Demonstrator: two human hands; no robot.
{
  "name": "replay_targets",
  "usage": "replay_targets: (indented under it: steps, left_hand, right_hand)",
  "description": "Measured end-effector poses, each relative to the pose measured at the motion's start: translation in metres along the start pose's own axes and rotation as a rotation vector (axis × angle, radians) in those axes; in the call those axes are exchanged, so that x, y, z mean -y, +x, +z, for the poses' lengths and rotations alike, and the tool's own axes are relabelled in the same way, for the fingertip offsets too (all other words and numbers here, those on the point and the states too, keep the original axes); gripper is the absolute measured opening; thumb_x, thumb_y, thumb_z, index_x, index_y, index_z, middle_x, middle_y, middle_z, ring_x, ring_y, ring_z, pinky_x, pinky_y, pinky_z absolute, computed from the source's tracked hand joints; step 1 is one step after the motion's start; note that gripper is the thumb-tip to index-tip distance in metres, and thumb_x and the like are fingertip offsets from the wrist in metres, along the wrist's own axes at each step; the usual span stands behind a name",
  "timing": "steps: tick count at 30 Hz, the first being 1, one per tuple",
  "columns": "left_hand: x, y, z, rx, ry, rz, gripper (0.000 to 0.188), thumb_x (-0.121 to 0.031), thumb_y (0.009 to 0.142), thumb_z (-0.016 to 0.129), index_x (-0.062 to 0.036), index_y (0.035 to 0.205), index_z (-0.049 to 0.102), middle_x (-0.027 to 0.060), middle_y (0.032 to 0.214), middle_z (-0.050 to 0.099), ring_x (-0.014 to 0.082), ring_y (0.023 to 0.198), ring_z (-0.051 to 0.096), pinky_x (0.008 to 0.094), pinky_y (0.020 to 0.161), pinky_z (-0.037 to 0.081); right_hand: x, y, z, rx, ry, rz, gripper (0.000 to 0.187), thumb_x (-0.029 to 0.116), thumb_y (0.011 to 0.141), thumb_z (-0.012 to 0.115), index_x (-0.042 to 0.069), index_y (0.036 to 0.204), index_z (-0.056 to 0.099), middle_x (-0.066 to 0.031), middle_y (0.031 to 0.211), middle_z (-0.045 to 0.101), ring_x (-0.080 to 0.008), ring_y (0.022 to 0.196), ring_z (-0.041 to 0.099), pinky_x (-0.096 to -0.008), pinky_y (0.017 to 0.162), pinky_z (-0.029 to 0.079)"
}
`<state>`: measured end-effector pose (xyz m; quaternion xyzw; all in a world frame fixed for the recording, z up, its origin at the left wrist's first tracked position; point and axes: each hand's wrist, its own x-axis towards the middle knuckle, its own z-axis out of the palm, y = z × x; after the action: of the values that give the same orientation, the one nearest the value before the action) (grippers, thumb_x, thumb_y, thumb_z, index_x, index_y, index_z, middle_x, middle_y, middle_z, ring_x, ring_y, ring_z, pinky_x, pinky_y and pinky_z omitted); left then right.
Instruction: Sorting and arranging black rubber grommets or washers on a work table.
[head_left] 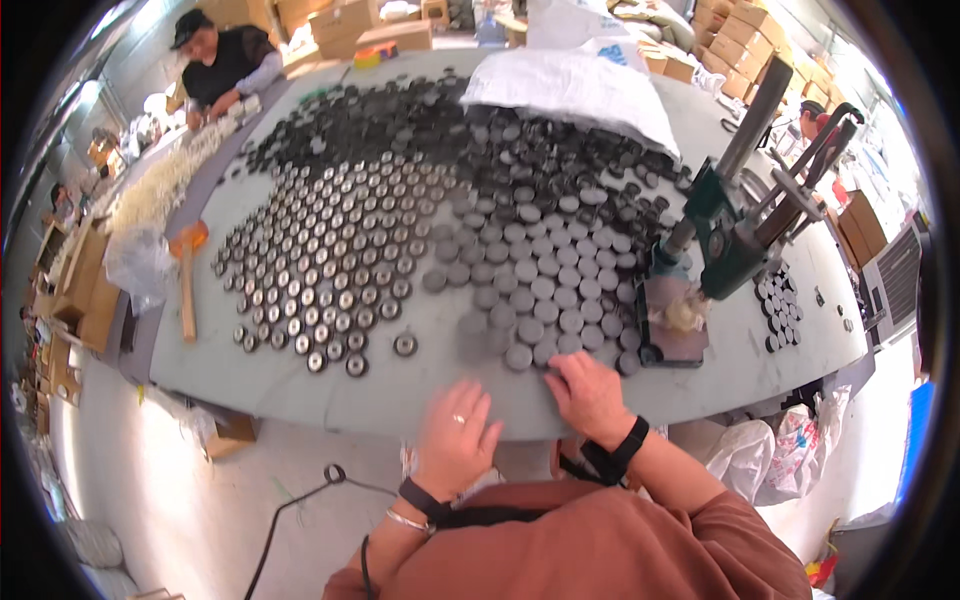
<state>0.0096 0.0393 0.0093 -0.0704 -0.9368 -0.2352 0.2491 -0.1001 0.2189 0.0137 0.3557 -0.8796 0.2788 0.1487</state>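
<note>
My left hand is at the front edge of the grey table, blurred by motion. Its fingers lie flat with the thumb apart, and nothing shows in it. To its right, my right hand has bent fingers, with thumb and fingertips close together beside the nearest grey round caps. Whatever those fingertips hold, if anything, is hidden. The caps lie flat in loose rows. Left of them spread many dark round pieces with shiny metal centres; a single metal-centred piece sits apart, nearer my left hand.
A green hand press with upright levers stands on the right, small dark pieces beyond it. Black caps pile up at the back near a white sack. A mallet lies left. A co-worker sits far left.
</note>
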Motion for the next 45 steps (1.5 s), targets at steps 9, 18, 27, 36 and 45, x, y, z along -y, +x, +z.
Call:
replay_targets:
  steps: [9, 18, 27, 36, 45]
  left_hand:
    - [0.032, -0.014, -0.148, -0.590, -0.868, -0.318, 0.043, -0.028, 0.090, 0.036, 0.0059, 0.113, 0.050, 0.0224, 0.100, 0.057, 0.0287, 0.088, 0.058, 0.0422, 0.078, 0.048]
    - [0.041, 0.027, -0.155, -0.637, -0.485, -0.183, 0.023, -0.009, 0.088, 0.042, 0.0064, 0.099, 0.055, 0.0118, 0.094, 0.057, 0.0186, 0.088, 0.053, 0.0297, 0.078, 0.042]
    - [0.061, 0.006, -0.021, -0.070, -0.099, -0.375, 0.017, -0.006, 0.078, 0.057, -0.0004, 0.062, 0.053, 0.0101, 0.058, 0.050, 0.0256, 0.052, 0.049, 0.0341, 0.049, 0.036]
    - [0.062, 0.008, -0.015, -0.082, 0.003, -0.432, 0.019, -0.007, 0.079, 0.057, -0.0033, 0.062, 0.049, 0.0076, 0.056, 0.046, 0.0243, 0.050, 0.043, 0.0351, 0.047, 0.031]
    - [0.053, 0.031, -0.024, -0.104, 0.050, -0.355, 0.018, -0.012, 0.081, 0.057, -0.0049, 0.065, 0.054, 0.0105, 0.055, 0.049, 0.0279, 0.047, 0.045, 0.0360, 0.043, 0.035]
  right_hand:
    - [0.033, 0.025, -0.098, -0.273, 0.265, -0.005, 0.012, -0.001, 0.075, 0.061, 0.001, 0.086, 0.058, -0.0048, 0.076, 0.058, -0.0090, 0.060, 0.053, -0.0219, 0.054, 0.043]
    - [0.041, 0.145, -0.177, -0.441, 0.512, 0.093, 0.028, 0.024, 0.084, 0.058, -0.001, 0.095, 0.061, -0.0051, 0.076, 0.062, -0.0071, 0.059, 0.052, -0.0190, 0.052, 0.040]
    - [-0.146, 0.277, -0.073, -0.034, -0.144, 0.703, 0.036, 0.024, 0.071, 0.056, -0.006, 0.089, 0.064, -0.0264, 0.096, 0.061, -0.0347, 0.095, 0.059, -0.0360, 0.083, 0.047]
    - [-0.235, 0.325, 0.023, 0.081, -0.261, 0.312, 0.026, 0.027, 0.069, 0.064, 0.011, 0.089, 0.069, -0.0114, 0.088, 0.065, -0.0292, 0.086, 0.061, -0.0360, 0.080, 0.048]
    - [-0.272, 0.307, -0.017, -0.387, 0.628, 0.976, 0.018, 0.002, 0.072, 0.052, 0.002, 0.082, 0.067, -0.0056, 0.075, 0.064, -0.0173, 0.065, 0.062, -0.0285, 0.054, 0.050]
